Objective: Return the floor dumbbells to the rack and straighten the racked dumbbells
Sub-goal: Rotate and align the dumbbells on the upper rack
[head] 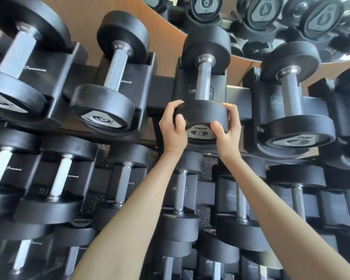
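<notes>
Gripping the near head of the 6 dumbbell (pixel 204 81), we have both hands engaged. The left hand (pixel 175 126) curls its fingers over the head's left rim, with the thumb laid on the end face. The right hand (pixel 226 128) grasps the right rim in the same way, its thumb beside the end plate.

The 6 dumbbell has two round black rubber heads joined by a knurled steel handle with bright collars at each end. Its near end face carries a grey shield-shaped plate printed with a large "6", reading upright between our thumbs. The dumbbell lies in a black cradle on the upper tier of the rack (pixel 162 91), its handle running straight away from us.

Relative to the 6 dumbbell:
- To the left, in the next cradle, sits a neighbouring dumbbell (pixel 115 75) angled to one side, its end plate turned askew.
- To the right, in the next cradle, sits the 4 dumbbell (pixel 291 98), of the same pattern.
- Below, the lower-tier dumbbells (pixel 180 199) lie in their own cradles.
- Beyond its far head stands a wooden panel (pixel 166 37), with a mirror (pixel 271 17) above that.
</notes>
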Tool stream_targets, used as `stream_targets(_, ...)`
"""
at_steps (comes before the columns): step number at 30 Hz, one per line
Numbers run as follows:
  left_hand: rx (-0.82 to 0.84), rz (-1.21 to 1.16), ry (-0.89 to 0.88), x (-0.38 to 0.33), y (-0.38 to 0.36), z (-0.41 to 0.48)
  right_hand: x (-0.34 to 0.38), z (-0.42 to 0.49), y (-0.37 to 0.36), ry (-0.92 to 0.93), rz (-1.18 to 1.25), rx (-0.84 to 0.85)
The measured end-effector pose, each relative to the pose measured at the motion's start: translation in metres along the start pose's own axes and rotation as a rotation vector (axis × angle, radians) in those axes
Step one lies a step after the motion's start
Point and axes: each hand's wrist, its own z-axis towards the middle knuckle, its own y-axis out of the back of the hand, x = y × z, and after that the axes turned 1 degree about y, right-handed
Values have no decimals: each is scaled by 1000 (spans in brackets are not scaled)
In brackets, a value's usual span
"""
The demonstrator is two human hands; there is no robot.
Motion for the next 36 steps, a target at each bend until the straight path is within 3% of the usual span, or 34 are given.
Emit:
stream_targets(5, 50, 103, 2, -7, 6, 1, 2, -2, 2, -21, -34, 23)
stream_targets(8, 210, 234, 50, -20, 19, -3, 10, -5, 8, -74, -128, 94)
stream_targets(11, 359, 527, 46, -36, 49, -7, 21, -11, 17, -97, -376, 175)
stream_targets(15, 417, 864, -191, -57, 116, -14, 50, -26, 21, 72, -882, 155)
stream_targets(19, 423, 1045, -281, -75, 183, -18, 83, -58, 0, 286, -926, 103)
stream_targets(25, 461, 1203, -284, -75, 272, -19, 93, -116, -61, 261, -995, 197)
stream_targets(36, 825, 1260, -314, -46, 405, -11, 119, -236, -163, 40, -1262, 278)
